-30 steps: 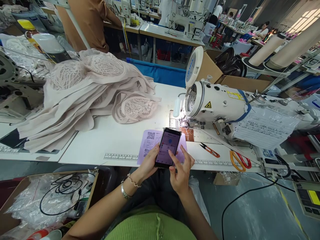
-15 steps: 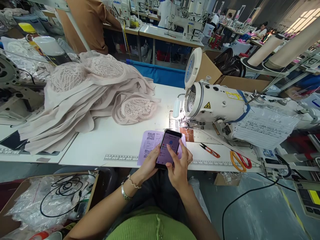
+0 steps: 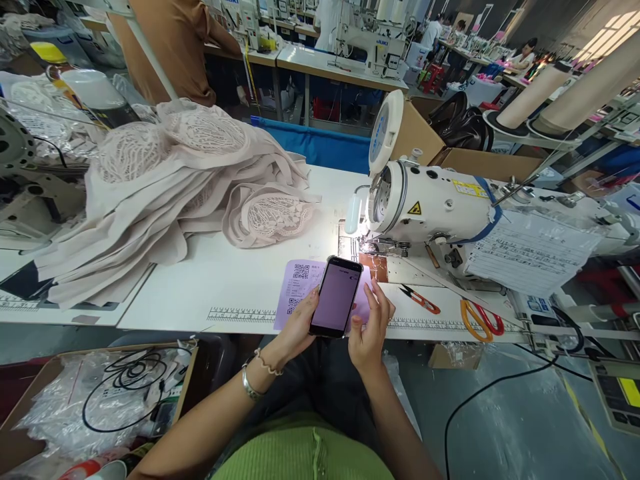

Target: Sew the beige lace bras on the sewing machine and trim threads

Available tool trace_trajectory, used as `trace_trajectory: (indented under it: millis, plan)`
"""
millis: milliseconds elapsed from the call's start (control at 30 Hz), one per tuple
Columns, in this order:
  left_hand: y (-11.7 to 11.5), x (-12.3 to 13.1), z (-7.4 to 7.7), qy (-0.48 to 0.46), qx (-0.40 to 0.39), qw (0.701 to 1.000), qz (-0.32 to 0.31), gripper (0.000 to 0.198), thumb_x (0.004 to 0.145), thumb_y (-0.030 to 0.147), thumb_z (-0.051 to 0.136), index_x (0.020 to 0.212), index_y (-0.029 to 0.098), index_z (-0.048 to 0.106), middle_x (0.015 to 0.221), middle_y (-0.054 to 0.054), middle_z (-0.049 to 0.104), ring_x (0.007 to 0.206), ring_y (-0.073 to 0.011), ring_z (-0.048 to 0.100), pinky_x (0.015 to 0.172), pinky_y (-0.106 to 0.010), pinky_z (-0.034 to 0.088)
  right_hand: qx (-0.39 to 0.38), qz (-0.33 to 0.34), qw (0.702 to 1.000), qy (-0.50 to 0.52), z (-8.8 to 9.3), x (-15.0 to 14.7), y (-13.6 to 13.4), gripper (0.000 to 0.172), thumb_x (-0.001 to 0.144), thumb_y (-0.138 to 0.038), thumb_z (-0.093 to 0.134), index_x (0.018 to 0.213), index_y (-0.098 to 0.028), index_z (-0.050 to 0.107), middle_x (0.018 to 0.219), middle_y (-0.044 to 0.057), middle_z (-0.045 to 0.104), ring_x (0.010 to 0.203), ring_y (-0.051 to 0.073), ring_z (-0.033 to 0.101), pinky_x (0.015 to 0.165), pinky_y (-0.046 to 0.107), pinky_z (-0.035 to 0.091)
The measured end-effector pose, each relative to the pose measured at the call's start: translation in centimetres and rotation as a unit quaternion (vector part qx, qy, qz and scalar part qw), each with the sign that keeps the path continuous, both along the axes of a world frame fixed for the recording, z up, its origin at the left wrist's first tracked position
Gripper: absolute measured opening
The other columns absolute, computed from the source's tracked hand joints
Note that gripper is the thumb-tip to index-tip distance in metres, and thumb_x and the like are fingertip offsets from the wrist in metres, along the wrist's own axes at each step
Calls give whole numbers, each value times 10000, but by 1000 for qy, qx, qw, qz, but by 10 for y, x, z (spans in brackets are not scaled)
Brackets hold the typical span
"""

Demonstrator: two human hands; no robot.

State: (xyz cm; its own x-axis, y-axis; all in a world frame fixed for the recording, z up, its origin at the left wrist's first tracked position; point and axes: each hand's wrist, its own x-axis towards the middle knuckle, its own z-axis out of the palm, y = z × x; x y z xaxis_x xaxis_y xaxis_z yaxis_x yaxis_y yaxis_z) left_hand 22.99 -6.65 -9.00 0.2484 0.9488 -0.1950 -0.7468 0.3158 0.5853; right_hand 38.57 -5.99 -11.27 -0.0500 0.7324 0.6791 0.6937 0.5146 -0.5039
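Rows of sewing machines fill the workshop beyond our white surface (image 3: 200, 280), and a person in a brown top (image 3: 163, 53) sits with their back to us past its far left corner. Near the left end of our surface we see a heap of beige lace garments (image 3: 140, 193), with one folded lace piece (image 3: 274, 215) on the heap's right side. A tug on the heap could drag that piece along, as the two touch. Below the front edge, at left, stands a cardboard box (image 3: 186, 383) of plastic bags and a coiled cable.

Toward the middle of the front edge, a purple card with QR codes (image 3: 303, 287) lies flat. Over it our left hand (image 3: 300, 320) grips the smartphone (image 3: 336, 300) by its left side, its screen tilted up toward us. Our right hand (image 3: 371, 333) is loosely spread, fingers curved just beside the phone's right side, pinching nothing. Since only one hand bears the phone, and its lower end is by the front edge, a loosened grip could drop it into our lap or onto the floor.

Behind the phone, the lockstitch machine (image 3: 440, 203) has its needle area lit; a careless reach there could meet the needle. Farther right lie thread snips (image 3: 421, 300) and scissors (image 3: 483, 321); the scissors' handles seem to overhang the front edge, so a passing forearm could knock them off.
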Motion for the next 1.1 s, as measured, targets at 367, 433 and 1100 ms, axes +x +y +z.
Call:
trace_trajectory:
  millis: [367,433,1100]
  plan:
    - [0,0,-1,15,-2,1000,15,556,859,556,762,1277,194,706,1317,-138,701,1335,-365,576,1180,-520,417,10,-6,1000,0,0,0,-1,496,1079,-448,293,1467,-211,492,1404,182,558,1265,320,537,1010,522,421]
    - [1,1,-2,12,-2,1000,16,557,856,551,768,1276,192,704,1341,-140,686,1346,-367,565,1183,-522,409,14,-5,1000,2,1,0,-1,490,1079,-443,297,1462,-216,500,1405,178,562,1259,317,542,1008,522,422]
    - [0,0,-3,29,2,999,27,547,863,553,759,1272,192,716,1332,-125,694,1392,-343,520,1202,-482,404,5,-17,998,-61,9,0,8,588,1073,-546,216,1590,-309,364,1585,169,365,1372,359,427,1047,551,328]
